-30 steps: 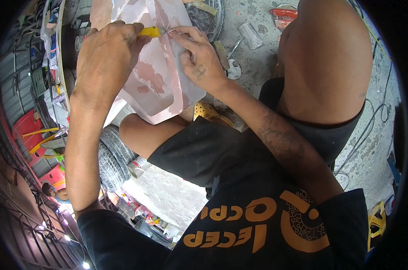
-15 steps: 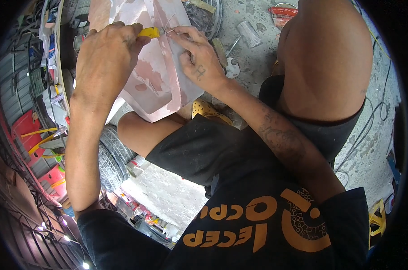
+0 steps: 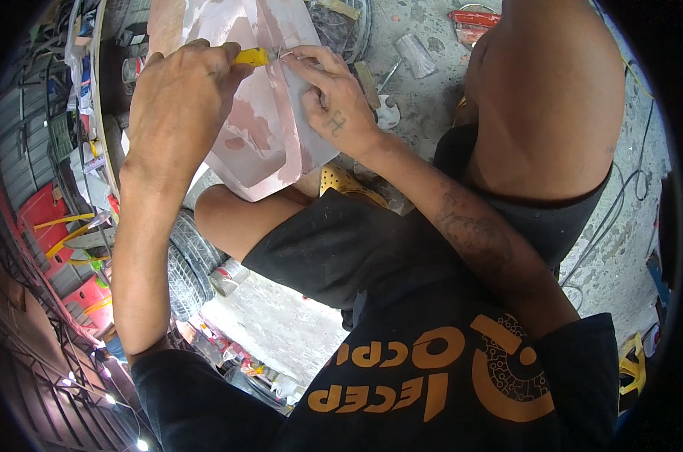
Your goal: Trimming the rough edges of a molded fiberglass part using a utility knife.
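Both left hand, closed round a yellow tool, and right hand, fingers bent, hold unclear, met at the panel near the left knee, seemingly working the ridge, the next move calling for steady bracing.

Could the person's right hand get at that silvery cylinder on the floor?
Probably yes: the silvery cylinder lies on the floor beyond the right hand, and only small things, such as a brownish strip, seem to lie between. The hand must leave the pinkish panel first.
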### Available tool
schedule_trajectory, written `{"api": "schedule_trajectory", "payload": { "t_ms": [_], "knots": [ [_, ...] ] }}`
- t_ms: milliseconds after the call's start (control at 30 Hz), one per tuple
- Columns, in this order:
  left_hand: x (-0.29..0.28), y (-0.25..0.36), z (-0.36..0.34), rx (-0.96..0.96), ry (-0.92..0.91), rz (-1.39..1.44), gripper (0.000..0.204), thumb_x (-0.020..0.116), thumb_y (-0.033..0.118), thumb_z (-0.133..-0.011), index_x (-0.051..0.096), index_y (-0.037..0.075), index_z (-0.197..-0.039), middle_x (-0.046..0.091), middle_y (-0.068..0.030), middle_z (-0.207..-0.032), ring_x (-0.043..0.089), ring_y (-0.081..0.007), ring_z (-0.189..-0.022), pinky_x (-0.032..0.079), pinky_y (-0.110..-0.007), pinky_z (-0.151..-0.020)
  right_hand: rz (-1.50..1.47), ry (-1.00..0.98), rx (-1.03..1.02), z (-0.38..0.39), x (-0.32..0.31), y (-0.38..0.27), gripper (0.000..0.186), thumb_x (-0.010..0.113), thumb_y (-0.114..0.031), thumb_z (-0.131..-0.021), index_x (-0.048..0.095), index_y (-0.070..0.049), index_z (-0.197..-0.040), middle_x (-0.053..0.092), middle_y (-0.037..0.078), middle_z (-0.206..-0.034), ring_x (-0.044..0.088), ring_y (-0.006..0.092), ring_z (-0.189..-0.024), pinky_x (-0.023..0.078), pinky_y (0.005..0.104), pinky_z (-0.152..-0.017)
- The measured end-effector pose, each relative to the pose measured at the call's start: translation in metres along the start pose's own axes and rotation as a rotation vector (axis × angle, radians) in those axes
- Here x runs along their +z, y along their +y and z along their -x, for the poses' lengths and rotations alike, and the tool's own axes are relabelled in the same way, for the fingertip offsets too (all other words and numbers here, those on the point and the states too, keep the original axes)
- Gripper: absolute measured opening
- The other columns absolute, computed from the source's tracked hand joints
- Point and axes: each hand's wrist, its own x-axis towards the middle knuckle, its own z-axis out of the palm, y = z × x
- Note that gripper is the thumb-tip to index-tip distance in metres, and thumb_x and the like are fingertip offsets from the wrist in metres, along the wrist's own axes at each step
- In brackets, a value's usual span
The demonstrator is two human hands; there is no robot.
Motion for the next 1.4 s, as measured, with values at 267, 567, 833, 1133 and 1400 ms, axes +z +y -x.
{"api": "schedule_trajectory", "payload": {
  "t_ms": [267,567,833,1133,1400],
  "knots": [
    [-0.001,0.005,0.005,-0.022,-0.033,0.035,0.024,0.067,0.025,-0.096,0.074,0.008,-0.112,0.067,-0.0168,-0.086,0.067,-0.0383,-0.080,0.052,-0.047,-0.073,-0.002,0.009,-0.009,0.005,0.000,-0.001,0.052,0.053,0.007,-0.080,0.068,-0.002,-0.129,0.059,0.013,-0.131,0.056,0.0370,-0.120,0.048,0.0427,-0.105],
    [-0.001,0.013,0.012,-0.015,-0.034,0.014,0.022,0.066,0.026,-0.097,0.073,0.008,-0.109,0.065,-0.0170,-0.083,0.065,-0.0391,-0.077,0.051,-0.047,-0.075,0.085,-0.038,-0.035,0.012,-0.005,0.000,0.058,0.051,0.007,-0.079,0.065,-0.003,-0.134,0.057,0.012,-0.136,0.057,0.0314,-0.123,0.052,0.0368,-0.100],
    [-0.005,0.018,0.016,-0.028,-0.032,0.010,0.022,0.067,0.025,-0.097,0.073,0.008,-0.109,0.065,-0.0157,-0.080,0.064,-0.0384,-0.074,0.051,-0.047,-0.074,0.057,-0.061,-0.044,0.016,-0.008,-0.003,0.060,0.051,0.006,-0.077,0.065,-0.004,-0.135,0.056,0.013,-0.136,0.056,0.0321,-0.122,0.048,0.0390,-0.105],
    [-0.004,0.021,0.019,-0.013,-0.031,0.017,0.023,0.068,0.025,-0.097,0.073,0.007,-0.109,0.066,-0.0158,-0.082,0.065,-0.0376,-0.073,0.051,-0.045,-0.073,0.046,-0.089,-0.011,0.021,-0.011,-0.003,0.061,0.050,0.008,-0.077,0.064,-0.003,-0.135,0.055,0.014,-0.138,0.055,0.0315,-0.125,0.048,0.0378,-0.106],
    [-0.004,0.023,0.020,-0.019,-0.045,0.010,0.022,0.067,0.024,-0.097,0.072,0.006,-0.109,0.066,-0.0162,-0.081,0.065,-0.0372,-0.073,0.051,-0.045,-0.074,0.057,-0.097,-0.015,0.022,-0.012,-0.005,0.061,0.049,0.010,-0.077,0.064,-0.002,-0.136,0.054,0.014,-0.138,0.057,0.0315,-0.124,0.050,0.0374,-0.106]
  ]
}}
